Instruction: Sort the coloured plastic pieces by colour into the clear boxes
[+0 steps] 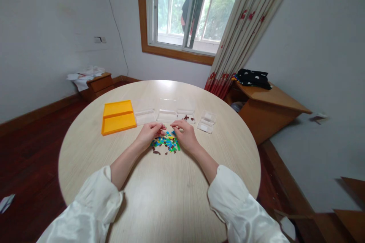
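A loose pile of tiny building bricks (169, 144) in blue, green, yellow and dark brown lies on the round table between my hands. My left hand (152, 133) is closed at the pile's left edge, its fingers curled and thumb near the fingertips. At the right edge, my right hand (184, 133) bends over the bricks with index finger and thumb close together. Whatever either hand pinches is too small to make out. Just beyond my right hand, a clear plastic box (179, 112) contains several dark brown bricks. A few brown bricks (156, 152) are scattered at the pile's near side.
An open orange-yellow case (119, 116) stands on the left of the table (168, 205). More clear open boxes (145, 112) line up behind the pile, with a smaller clear box (205, 126) on the right. A wooden cabinet (268, 102) stands beyond the table's right edge.
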